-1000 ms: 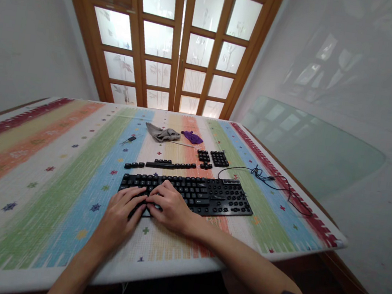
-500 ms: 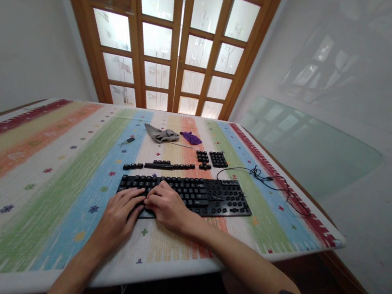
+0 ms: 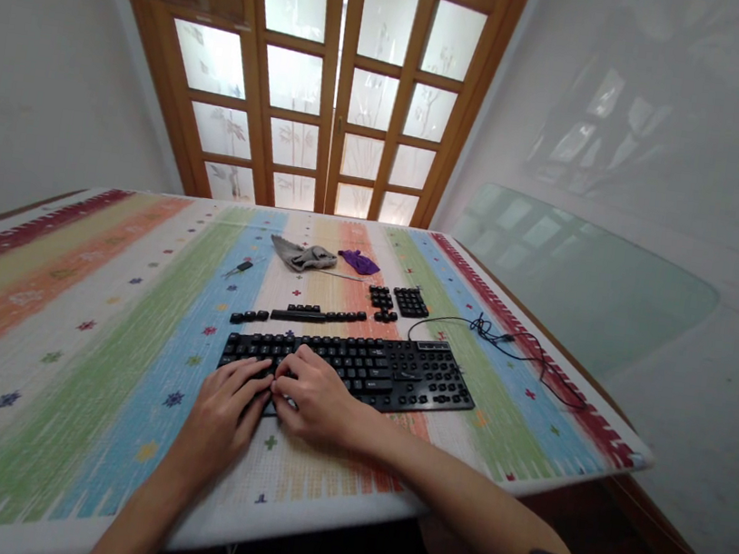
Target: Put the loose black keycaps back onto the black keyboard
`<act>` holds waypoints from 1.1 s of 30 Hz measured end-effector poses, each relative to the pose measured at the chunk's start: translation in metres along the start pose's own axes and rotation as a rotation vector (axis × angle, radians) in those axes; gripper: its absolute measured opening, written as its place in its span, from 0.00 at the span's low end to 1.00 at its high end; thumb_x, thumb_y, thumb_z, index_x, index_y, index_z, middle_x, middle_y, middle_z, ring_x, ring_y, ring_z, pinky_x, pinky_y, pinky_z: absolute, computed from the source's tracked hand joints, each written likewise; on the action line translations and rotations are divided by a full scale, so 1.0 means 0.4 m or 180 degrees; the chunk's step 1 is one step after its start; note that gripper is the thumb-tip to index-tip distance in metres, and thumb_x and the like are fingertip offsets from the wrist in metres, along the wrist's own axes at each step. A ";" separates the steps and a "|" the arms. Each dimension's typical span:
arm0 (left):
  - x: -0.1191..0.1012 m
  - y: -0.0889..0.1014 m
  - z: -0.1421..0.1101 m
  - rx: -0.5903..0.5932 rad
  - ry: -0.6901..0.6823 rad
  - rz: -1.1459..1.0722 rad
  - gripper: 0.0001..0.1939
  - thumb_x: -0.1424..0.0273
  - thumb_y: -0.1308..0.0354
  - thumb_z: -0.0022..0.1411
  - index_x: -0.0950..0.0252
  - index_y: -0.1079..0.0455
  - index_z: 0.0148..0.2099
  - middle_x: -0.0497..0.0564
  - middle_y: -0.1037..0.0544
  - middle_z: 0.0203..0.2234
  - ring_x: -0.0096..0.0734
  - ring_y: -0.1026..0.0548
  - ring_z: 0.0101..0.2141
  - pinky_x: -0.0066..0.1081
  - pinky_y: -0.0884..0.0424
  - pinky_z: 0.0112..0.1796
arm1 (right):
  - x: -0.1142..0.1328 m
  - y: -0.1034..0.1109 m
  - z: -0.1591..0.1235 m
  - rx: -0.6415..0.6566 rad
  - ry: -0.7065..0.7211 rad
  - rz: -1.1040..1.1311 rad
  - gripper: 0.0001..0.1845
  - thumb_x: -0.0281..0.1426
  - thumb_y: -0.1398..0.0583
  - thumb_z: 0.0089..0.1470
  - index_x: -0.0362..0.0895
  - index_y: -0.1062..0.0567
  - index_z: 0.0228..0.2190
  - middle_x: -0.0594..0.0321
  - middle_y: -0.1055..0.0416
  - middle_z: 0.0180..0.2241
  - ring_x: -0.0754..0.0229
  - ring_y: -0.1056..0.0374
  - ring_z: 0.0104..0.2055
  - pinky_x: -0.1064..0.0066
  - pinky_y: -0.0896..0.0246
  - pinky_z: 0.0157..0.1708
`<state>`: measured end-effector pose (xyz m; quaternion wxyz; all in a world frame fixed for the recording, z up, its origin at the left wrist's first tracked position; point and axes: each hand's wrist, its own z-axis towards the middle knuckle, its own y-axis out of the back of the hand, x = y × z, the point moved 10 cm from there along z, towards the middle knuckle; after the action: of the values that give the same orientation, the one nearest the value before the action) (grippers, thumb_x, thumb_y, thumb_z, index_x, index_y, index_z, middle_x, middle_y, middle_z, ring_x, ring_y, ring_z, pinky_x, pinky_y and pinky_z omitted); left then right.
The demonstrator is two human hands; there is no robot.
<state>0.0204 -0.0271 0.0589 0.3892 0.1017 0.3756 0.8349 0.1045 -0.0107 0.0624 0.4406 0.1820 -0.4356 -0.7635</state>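
A black keyboard (image 3: 367, 367) lies on the striped tablecloth, with bare key positions at its right end. My left hand (image 3: 221, 410) rests over its left end, palm down, fingers stretched out and slightly apart on the keys. Right beside those fingertips, my right hand (image 3: 315, 400) has its fingers curled in a pinch over the keys; whatever is between them is hidden. Behind the keyboard lie loose keycaps (image 3: 249, 316) and a long spacebar (image 3: 297, 315). More keycaps (image 3: 411, 301) are grouped in blocks to the right.
A grey cloth (image 3: 304, 256) and a purple cloth (image 3: 359, 262) lie farther back, near a thin rod (image 3: 342, 275). A small dark tool with wire prongs (image 3: 241, 268) is to the left. The keyboard's cable (image 3: 495, 335) lies loosely tangled on the right.
Both hands stay at the keyboard's left end; the right fingers have shifted only slightly. The whole view has tilted a little. The loose keycaps and cloths lie as before.
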 end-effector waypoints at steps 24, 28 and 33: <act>-0.047 -0.038 -0.030 0.0310 -0.0423 0.0417 0.24 0.70 0.53 0.72 0.69 0.42 0.68 0.60 0.30 0.61 0.46 0.31 0.61 0.50 0.28 0.56 | -0.274 0.018 0.119 0.0167 -0.0976 0.0344 0.05 0.23 0.36 0.54 0.40 0.19 0.29 0.58 0.23 0.33 0.58 0.34 0.39 0.63 0.44 0.49; -0.044 -0.038 -0.028 0.0378 -0.0447 0.0432 0.23 0.69 0.52 0.72 0.69 0.39 0.66 0.61 0.28 0.60 0.46 0.30 0.60 0.49 0.27 0.56 | -0.353 -0.026 0.152 0.0377 -0.1208 0.0321 0.05 0.22 0.37 0.55 0.38 0.19 0.31 0.55 0.21 0.35 0.59 0.31 0.39 0.64 0.46 0.51; -0.042 -0.037 -0.025 0.0418 -0.0408 0.0347 0.23 0.69 0.51 0.72 0.69 0.37 0.66 0.60 0.28 0.60 0.46 0.30 0.60 0.48 0.27 0.55 | -0.401 -0.077 0.174 0.0472 -0.1337 0.0304 0.05 0.24 0.36 0.55 0.39 0.18 0.31 0.55 0.20 0.35 0.57 0.30 0.41 0.64 0.46 0.51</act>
<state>0.0359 -0.0387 0.0436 0.3588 0.2004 0.3978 0.8203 0.1301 0.1651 0.0586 0.3613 0.0301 -0.5808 -0.7289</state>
